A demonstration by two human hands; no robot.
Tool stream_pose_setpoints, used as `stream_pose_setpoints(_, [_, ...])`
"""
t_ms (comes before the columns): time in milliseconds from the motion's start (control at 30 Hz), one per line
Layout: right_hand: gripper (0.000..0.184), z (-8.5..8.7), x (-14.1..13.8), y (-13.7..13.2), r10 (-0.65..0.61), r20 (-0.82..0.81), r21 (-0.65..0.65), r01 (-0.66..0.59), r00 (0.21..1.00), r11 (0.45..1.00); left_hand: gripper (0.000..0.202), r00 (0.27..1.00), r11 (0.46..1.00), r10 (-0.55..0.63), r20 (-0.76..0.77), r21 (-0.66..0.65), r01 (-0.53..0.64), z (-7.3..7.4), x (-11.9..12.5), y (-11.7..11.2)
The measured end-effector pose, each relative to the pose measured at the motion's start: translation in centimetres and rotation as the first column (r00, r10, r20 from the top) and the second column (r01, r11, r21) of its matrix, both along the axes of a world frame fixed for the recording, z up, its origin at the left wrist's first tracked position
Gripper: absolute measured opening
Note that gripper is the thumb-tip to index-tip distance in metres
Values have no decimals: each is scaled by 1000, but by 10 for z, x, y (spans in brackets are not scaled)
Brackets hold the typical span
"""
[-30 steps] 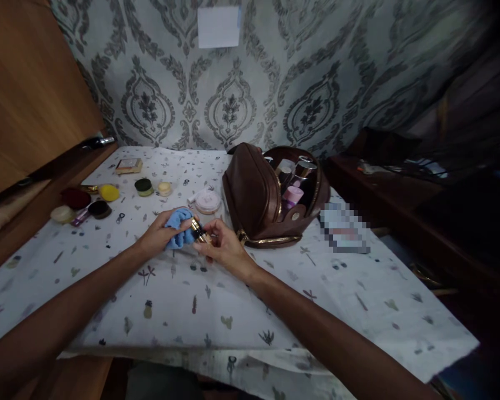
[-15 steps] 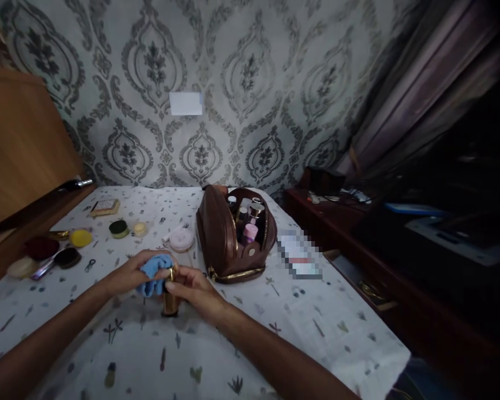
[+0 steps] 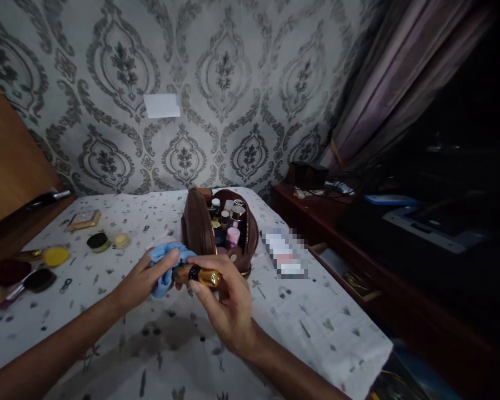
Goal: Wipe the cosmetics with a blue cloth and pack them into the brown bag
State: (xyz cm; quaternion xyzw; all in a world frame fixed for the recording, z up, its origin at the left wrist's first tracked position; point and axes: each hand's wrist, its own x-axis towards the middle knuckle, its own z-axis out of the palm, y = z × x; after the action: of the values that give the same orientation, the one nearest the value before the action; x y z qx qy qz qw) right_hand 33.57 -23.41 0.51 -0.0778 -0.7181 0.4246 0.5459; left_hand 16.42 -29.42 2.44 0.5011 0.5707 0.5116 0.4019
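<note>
Over the cloth-covered table, my right hand (image 3: 229, 305) grips a small bottle (image 3: 195, 274) with a gold cap and a dark neck. The bottle is tilted almost level, its gold end pointing right. My left hand (image 3: 144, 278) is closed round a crumpled blue cloth (image 3: 166, 266), which presses against the bottle's other end and hides it. Just behind both hands stands an open brown cosmetic bag (image 3: 200, 228), with several bottles inside, among them a pink-capped one (image 3: 233, 237).
At the left lie a yellow round item (image 3: 56, 256), a dark brush (image 3: 39, 280), a green-sided jar (image 3: 99, 242) and a small cream-coloured pot (image 3: 121, 240). A flat box (image 3: 83, 220) lies farther back. Right of the bag is a blurred-out flat object (image 3: 284, 253), near an open drawer (image 3: 345, 275).
The bottle has gone from upright to nearly level, its gold cap now to the right. Both hands have lifted slightly, and the cloth has moved to the bottle's base end. The view has shifted right.
</note>
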Motion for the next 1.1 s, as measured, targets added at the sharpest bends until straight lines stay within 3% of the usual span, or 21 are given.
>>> stream_pose_setpoints(133, [44,4,22,14,-47,-20,291,51,999,955,48,976,995,92,196,12,-96,10,26,28])
stream_pose_setpoints(200, [45,4,31,21,-88,-10,388,85,996,918,48,976,996,80,201,32,-88,14,34,41])
stream_pose_setpoints(267, [44,5,38,29,-131,-9,403,123,991,907,43,993,992,91,77,85,-97,19,36,50])
stream_pose_setpoints(333, [43,6,45,36,-169,-26,363,167,985,917,31,971,980,103,-214,186,-63,26,32,56])
stream_pose_setpoints(367, [43,7,47,40,-191,-39,341,193,981,920,26,908,971,116,-403,240,-17,30,28,57])
stream_pose_setpoints(400, [42,9,50,44,-218,-55,315,224,974,922,26,799,961,128,-587,273,47,34,23,58])
stream_pose_setpoints(467, [37,14,54,52,-276,-77,258,286,958,923,40,508,948,145,-849,266,175,41,13,58])
stream_pose_setpoints(533, [29,20,57,60,-335,-83,185,344,939,920,51,283,950,140,-949,210,233,46,3,55])
stream_pose_setpoints(600, [20,26,58,67,-370,-56,101,374,927,922,57,192,957,115,-975,160,240,46,-4,50])
stream_pose_setpoints(667, [14,31,56,74,-364,-2,33,363,932,931,57,184,961,133,-974,172,217,41,-8,44])
stream_pose_setpoints(733, [13,36,53,82,-330,53,12,330,943,944,51,228,950,199,-953,245,195,31,-9,37])
stream_pose_setpoints(900, [14,50,30,103,-247,194,137,223,950,965,33,358,902,319,-878,397,169,9,-6,30])
stream_pose_setpoints(1100, [19,65,-13,133,-237,428,283,120,872,952,29,362,870,385,-849,465,164,4,-4,33])
